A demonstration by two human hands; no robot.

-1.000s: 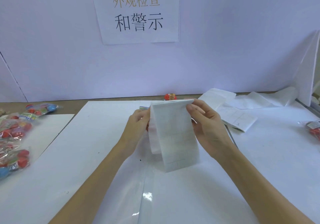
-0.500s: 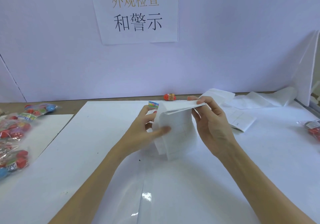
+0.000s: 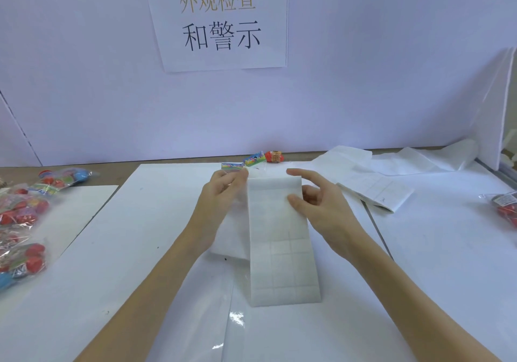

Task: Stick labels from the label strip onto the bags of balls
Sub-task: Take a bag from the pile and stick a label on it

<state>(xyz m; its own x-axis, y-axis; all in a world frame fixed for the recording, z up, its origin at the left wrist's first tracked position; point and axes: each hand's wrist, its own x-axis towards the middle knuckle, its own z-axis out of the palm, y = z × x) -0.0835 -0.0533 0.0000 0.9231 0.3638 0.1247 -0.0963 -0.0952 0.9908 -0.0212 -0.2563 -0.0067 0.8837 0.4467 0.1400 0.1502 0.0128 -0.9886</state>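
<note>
I hold the label strip (image 3: pixel 279 238) draped at desk centre: my left hand (image 3: pixel 221 208) pinches its top left corner, while my right hand (image 3: pixel 321 208) has fingers (image 3: pixel 296 173) spread, thumb resting on the right edge. Bags of balls (image 3: pixel 25 216) lie at 9 o'clock, well apart; another bag (image 3: pixel 506 208) lies at 3 o'clock. Risk: with only one corner pinched, the strip may fold onto itself. A peeled label could then crease, or stick to the desk (image 3: pixel 140 249) before reaching a bag.
</note>
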